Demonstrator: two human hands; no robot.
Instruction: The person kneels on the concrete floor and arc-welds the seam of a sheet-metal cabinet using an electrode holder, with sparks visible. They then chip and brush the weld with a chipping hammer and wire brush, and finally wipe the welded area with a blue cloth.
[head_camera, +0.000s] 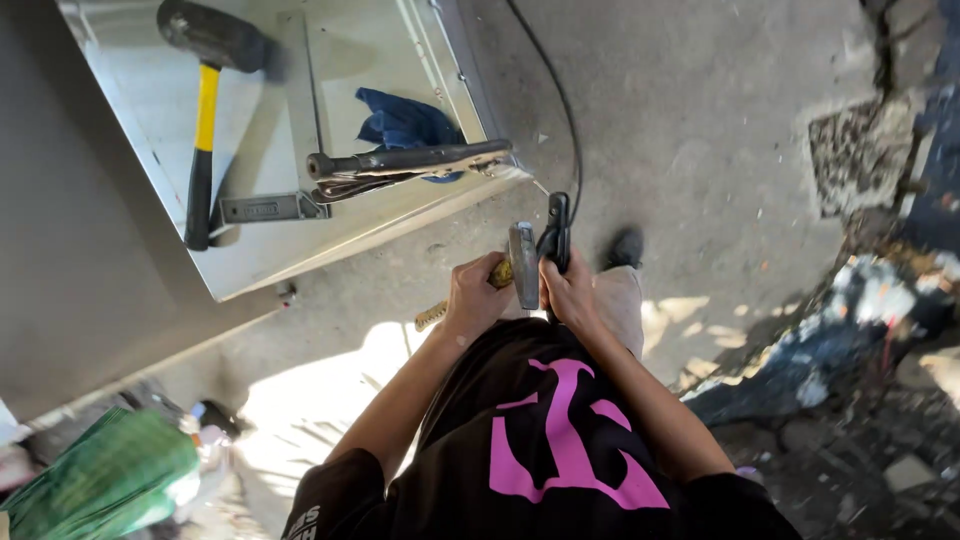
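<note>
a small hammer with a grey metal head (523, 262) and a yellowish wooden handle (440, 312) sits in front of the person's waist, above the concrete ground, head up and handle slanting down to the left. the left hand (473, 297) is closed around the handle just below the head, fingers wrapped tight. right beside it, the right hand (570, 295) is closed on a black clamp-like holder (556, 232) that stands upright, touching or nearly touching the hammer head; a black cable (560, 100) runs from it up and away across the ground. both forearms reach forward from a black shirt with a pink print (565, 440). one dark shoe (624, 248) shows just past the right hand. up and to the left lies a pale sheet-metal panel (380, 40), tilted in the view, with locking pliers (405, 165) clamped near its lower edge, a blue cloth (405, 122) just behind them, a flat metal square (300, 120), and a black mallet with a yellow and black handle (205, 110) lying on it. at the lower left is a green bundle (105, 480) among litter, and broken rubble (870, 400) lies along the right side.
</note>
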